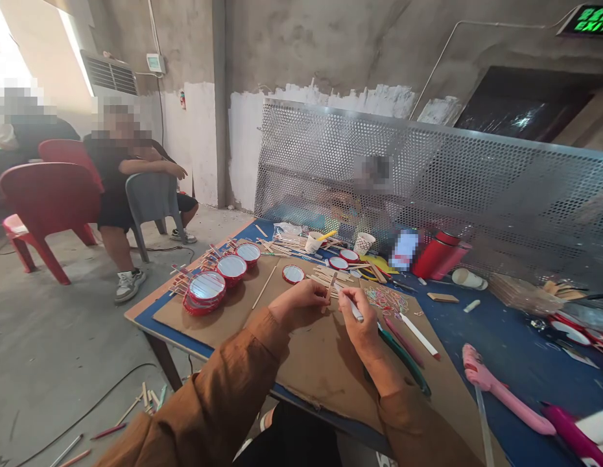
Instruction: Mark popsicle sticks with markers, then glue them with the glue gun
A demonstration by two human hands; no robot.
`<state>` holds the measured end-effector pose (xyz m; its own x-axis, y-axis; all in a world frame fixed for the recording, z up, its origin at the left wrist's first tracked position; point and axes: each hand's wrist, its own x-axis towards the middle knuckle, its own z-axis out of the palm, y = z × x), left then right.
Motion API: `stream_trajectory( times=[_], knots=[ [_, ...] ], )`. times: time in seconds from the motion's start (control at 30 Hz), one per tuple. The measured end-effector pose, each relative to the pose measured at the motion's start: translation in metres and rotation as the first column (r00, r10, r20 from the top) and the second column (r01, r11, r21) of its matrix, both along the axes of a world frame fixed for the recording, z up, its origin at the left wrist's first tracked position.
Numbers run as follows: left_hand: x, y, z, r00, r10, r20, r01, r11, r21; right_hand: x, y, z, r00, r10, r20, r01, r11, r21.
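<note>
Left hand: the bare left hand point(301, 303) is closed, thumb and fingers pinching a flat, narrow wooden stick point(332, 283).
Right hand: the bare right hand point(362, 332) is closed around a white, pen-shaped tool point(356, 312); tip contact cannot be confirmed.
Stick position: tilted, between the hands, above the brown cardboard sheet point(311, 376).
Surroundings: tangled, multicoloured thin bands point(386, 299) and a long, curved, dark-green handle point(406, 364) near the right hand.
Risk: the stick could pivot if pressed off-centre; the right wrist could snag the handle.
</note>
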<state>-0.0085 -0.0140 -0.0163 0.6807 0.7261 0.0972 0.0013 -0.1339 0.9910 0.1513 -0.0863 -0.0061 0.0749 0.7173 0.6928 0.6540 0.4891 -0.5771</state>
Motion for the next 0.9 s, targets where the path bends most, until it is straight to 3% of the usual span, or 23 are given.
stream_trajectory(
  times=[0.2, 0.5, 0.67, 0.9],
  knots=[
    [0.003, -0.007, -0.005, 0.99, -0.016, 0.143, 0.032, 0.993, -0.113, 0.0, -0.001, 0.0, 1.0, 0.016, 0.011, -0.016, 1.0, 0.002],
    [0.002, 0.004, -0.009, 0.996, -0.053, 0.069, 0.058, 0.996, -0.063, -0.002, -0.001, 0.002, 1.0, 0.023, 0.006, -0.023, 1.0, -0.006],
    [0.005, -0.004, -0.012, 0.985, 0.014, 0.171, 0.015, 0.986, -0.168, -0.002, -0.001, 0.0, 1.0, 0.016, -0.002, -0.016, 1.0, 0.002],
    [0.008, -0.005, -0.015, 0.969, -0.005, 0.248, 0.056, 0.979, -0.198, -0.001, 0.001, -0.004, 1.0, 0.011, 0.017, -0.011, 1.0, -0.019]
  ],
)
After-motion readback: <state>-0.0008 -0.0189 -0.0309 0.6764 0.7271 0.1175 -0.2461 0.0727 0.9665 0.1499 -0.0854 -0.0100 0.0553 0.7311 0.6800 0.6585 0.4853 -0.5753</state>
